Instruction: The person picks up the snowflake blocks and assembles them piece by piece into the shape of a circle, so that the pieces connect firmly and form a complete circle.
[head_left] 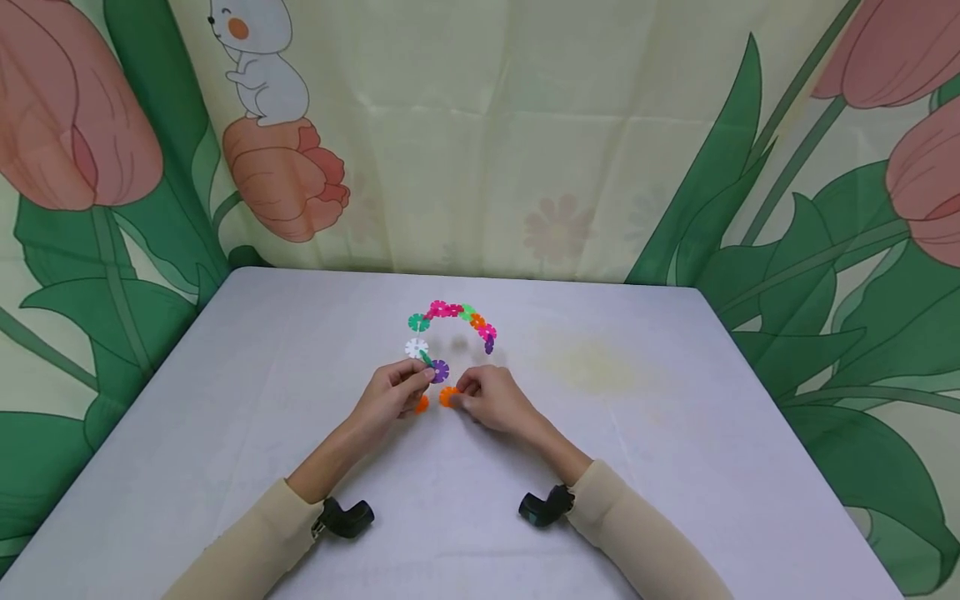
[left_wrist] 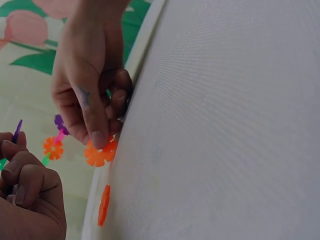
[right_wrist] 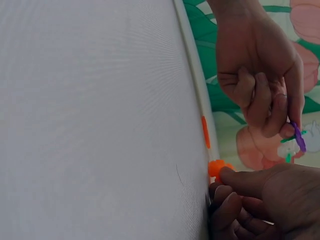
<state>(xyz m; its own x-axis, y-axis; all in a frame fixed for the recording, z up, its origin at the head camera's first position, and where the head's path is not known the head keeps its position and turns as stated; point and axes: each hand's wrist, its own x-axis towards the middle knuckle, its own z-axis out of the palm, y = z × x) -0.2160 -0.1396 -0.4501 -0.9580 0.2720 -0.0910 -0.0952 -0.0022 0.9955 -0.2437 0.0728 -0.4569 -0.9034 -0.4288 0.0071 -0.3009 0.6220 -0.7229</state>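
My left hand (head_left: pixel 393 390) pinches a purple notched plastic disc (head_left: pixel 440 371) at one end of a curved chain of linked discs. The chain runs up through a white disc (head_left: pixel 416 347) and a teal one (head_left: pixel 418 322). It arches over pink, green and orange discs to a purple disc (head_left: pixel 490 343) at its other end. Beside it, my right hand (head_left: pixel 495 398) holds a single orange disc (left_wrist: pixel 98 154) between thumb and fingers, low over the table. A second loose orange disc (left_wrist: pixel 103 205) lies near the left hand, partly covered by it in the head view.
A white cloth covers the table (head_left: pixel 637 467), with a faint yellowish patch to the right. Behind it hangs a curtain (head_left: pixel 480 167) printed with tulips and a white animal. Black wrist cameras (head_left: pixel 347 518) sit at both sleeve cuffs.
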